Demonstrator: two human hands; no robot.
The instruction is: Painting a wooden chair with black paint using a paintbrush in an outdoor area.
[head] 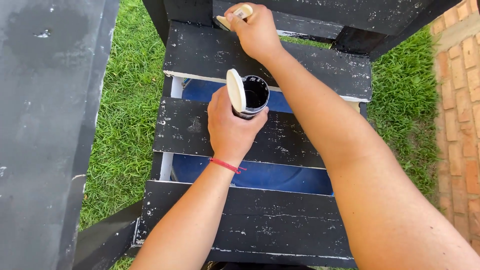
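Note:
My left hand [231,125] grips a small round tin of black paint [254,96], its pale lid [236,90] tipped up against the rim on the left. A red string bracelet circles that wrist. My right hand [255,30] reaches across to the far plank and is closed on the pale wooden handle of a paintbrush [235,15]; its bristles are hidden. Both hands hover over black-painted wooden slats [200,130] of a pallet-like frame with white flecks showing through.
A blue drum [260,176] shows through the gaps between the slats. A wide black board [45,125] rises along the left. Grass [125,145] surrounds the frame, and a red brick path [462,115] runs down the right edge.

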